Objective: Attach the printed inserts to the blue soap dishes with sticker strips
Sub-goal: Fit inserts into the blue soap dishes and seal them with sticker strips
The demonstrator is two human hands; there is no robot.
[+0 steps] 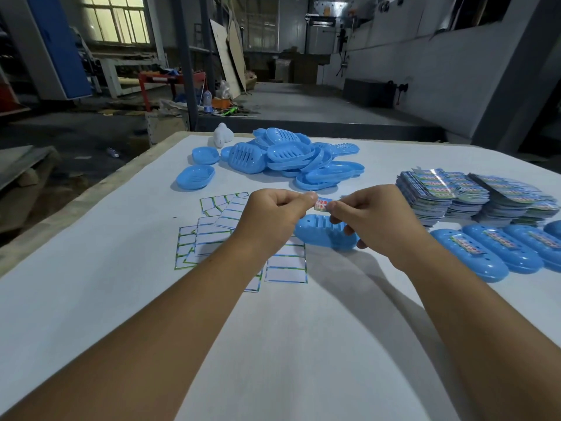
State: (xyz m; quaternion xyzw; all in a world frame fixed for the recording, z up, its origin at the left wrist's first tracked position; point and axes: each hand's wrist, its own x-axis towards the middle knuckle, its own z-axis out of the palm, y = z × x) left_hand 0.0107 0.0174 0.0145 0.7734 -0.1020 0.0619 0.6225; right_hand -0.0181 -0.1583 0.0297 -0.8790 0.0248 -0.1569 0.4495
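Pinching a small printed sticker strip (321, 205) taut between left hand (274, 212) and right hand (375, 214), just above the upturned blue soap dish (315, 233) on the surface (121, 299), seemingly lining up for sticking, finished dishes (485, 253) parked right.

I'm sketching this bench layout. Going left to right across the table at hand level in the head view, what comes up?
Spent sticker sheets → left hand → sticker strip pinched between both hands → right hand → insert stacks, with finished dishes in front of them.
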